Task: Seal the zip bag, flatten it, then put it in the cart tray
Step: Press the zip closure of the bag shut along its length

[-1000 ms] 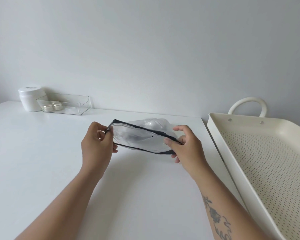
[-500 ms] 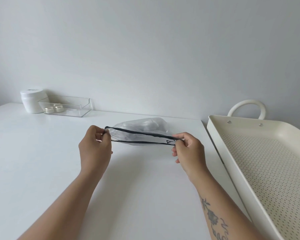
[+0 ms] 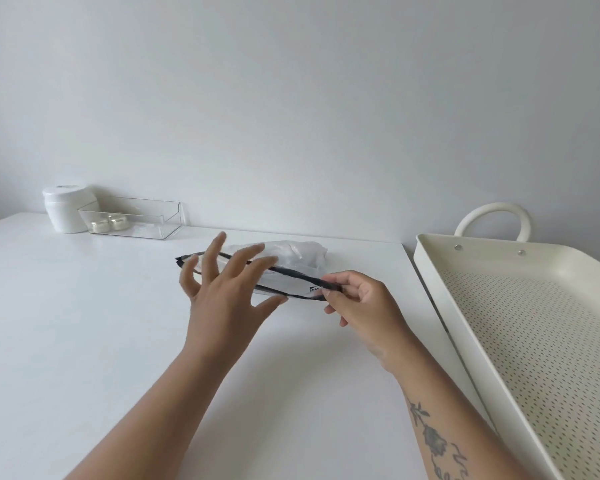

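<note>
From the head camera, we see the zip bag [image 3: 291,265] lying left of the cart tray [image 3: 440,282], its dark zip strip running leftward from our pinching right hand [image 3: 364,303]; our left hand [image 3: 222,292], fingers spread and empty, hovers nearest the strip's unsealed middle.

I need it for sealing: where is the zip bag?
Mid-table in the head view, the zip bag has its right end pinched by the right hand, left of the cart tray.
</note>
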The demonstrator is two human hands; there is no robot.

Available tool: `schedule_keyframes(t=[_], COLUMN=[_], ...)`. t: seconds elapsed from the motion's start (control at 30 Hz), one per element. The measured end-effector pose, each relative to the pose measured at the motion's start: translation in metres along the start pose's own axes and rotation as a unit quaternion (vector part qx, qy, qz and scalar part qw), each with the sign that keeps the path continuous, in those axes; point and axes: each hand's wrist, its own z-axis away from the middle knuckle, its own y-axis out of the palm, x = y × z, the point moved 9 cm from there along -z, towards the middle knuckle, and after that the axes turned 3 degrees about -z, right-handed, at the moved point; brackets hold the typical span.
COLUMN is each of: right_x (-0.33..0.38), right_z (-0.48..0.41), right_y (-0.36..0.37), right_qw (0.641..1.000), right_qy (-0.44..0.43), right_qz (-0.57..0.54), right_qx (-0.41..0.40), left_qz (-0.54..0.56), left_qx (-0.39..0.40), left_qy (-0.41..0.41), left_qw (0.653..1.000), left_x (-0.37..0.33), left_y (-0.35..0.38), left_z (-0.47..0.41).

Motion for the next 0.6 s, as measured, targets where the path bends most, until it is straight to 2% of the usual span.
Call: schedule_keyframes(t=[0.1, 0.2, 0.43, 0.6], right_x=[-0.001, -0.006, -0.001, 0.005], right_z=[0.001, 0.003, -0.002, -0.003], right_y=[0.011, 0.019, 0.009, 0.013], right_qw=[0.999, 0.994, 0.998, 0.995], right_qy=[0.007, 0.025, -0.030, -0.064], right_qz=[-0.001, -0.011, 0.048, 0.076], right_qx=[0.052, 0.102, 0.030, -0.004], left_qz=[0.039, 0.079, 0.184, 0.219], left_qx=[0.027, 0.007, 0.033, 0.040], left_qy=[0.039, 0.041, 0.023, -0.008], left_qw=[0.998, 0.996, 0.982, 0.975], left_x=[-0.011, -0.012, -0.008, -0.002], left_y=[0.008, 0.006, 0.010, 0.012], left_z=[0.001, 0.000, 0.001, 0.000])
